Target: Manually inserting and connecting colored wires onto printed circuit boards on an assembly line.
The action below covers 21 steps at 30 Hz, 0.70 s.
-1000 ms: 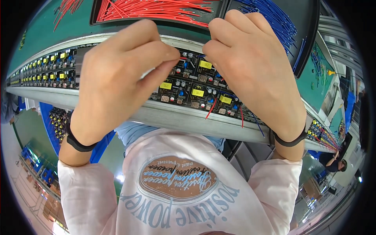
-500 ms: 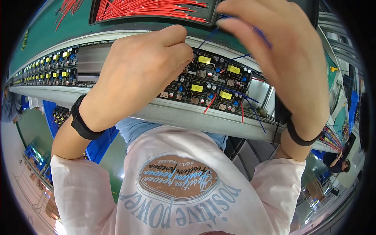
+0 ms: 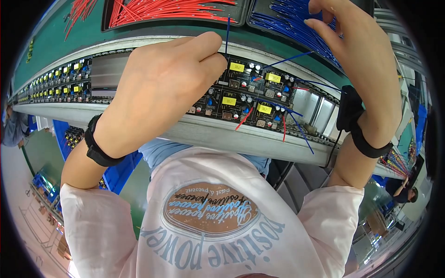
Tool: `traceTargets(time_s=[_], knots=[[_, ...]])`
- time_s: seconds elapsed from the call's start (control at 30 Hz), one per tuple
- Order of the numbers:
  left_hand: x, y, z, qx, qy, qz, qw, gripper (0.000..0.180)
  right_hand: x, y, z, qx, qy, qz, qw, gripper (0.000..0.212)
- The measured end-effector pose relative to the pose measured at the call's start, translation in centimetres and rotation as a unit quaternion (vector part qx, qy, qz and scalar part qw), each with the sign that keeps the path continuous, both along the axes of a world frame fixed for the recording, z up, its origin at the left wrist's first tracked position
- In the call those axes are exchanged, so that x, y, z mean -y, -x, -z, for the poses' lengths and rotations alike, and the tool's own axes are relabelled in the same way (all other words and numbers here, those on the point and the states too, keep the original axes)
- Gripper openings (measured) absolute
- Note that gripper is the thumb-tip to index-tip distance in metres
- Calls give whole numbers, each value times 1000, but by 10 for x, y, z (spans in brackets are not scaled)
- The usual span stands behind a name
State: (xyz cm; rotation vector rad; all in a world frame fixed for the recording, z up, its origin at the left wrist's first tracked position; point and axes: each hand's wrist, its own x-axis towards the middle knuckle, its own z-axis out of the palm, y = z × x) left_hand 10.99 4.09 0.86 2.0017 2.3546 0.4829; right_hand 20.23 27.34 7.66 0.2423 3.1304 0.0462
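My left hand is closed over a double row of black circuit boards carrying yellow block components. A blue wire stands nearly upright from its pinched fingertips, whose ends are hidden behind the knuckles. My right hand hovers at the black tray of blue wires, thumb and forefinger apart with nothing seen between them. Blue wires and short red wires stick out of the boards nearest the right end.
A black tray heaped with red wires stands beyond the boards on a green surface. Metal rails edge the line, and more boards sit at its left. Another person is at the far right.
My right hand has moved up and right, uncovering the tray of blue wires. The blue wire at my left hand has swung from leaning right to upright. The boards have shifted slightly left.
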Motion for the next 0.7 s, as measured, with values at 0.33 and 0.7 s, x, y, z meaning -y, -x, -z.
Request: traceTargets(time_s=[0.33,0.7], knots=[[-7,-4,-2,-8,-23,30,999,17,-8,1,10,17,-27,-30,999,9],[-32,39,-34,114,-15,-136,984,9,-4,-3,7,-20,-44,-47,998,7]])
